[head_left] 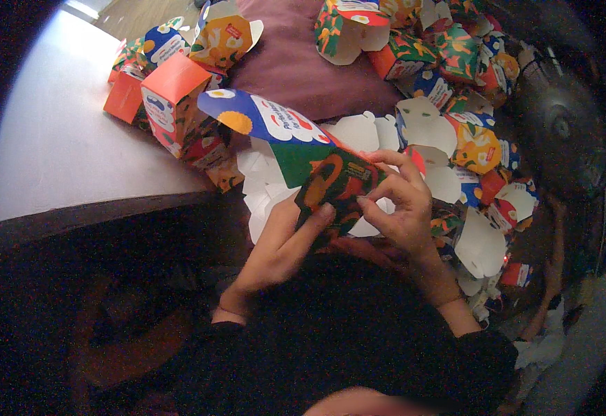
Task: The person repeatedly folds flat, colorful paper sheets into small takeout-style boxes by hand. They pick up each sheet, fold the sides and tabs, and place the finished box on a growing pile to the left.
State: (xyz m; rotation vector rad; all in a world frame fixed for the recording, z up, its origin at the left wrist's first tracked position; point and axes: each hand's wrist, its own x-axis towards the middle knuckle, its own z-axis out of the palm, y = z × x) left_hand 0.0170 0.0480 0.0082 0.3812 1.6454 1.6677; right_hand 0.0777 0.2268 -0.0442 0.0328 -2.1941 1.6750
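Between my hands is a printed cardboard food box [303, 149], partly folded, with a long blue flap reaching to the upper left and dark green panels toward me. My left hand [286, 232] is closed round its lower left side, the thumb lying on the dark panel. On the right edge, my right hand [403, 201] pinches the card between thumb and fingers. Behind it lie white unfolded box blanks [265, 173], partly hidden by the held box.
Folded boxes [178, 104] are grouped at the left beside a white tabletop [74, 132]. More boxes [448, 62] heap up at the far right, around a maroon cloth surface [282, 48]. A dark round fan-like object [559, 128] stands at the right.
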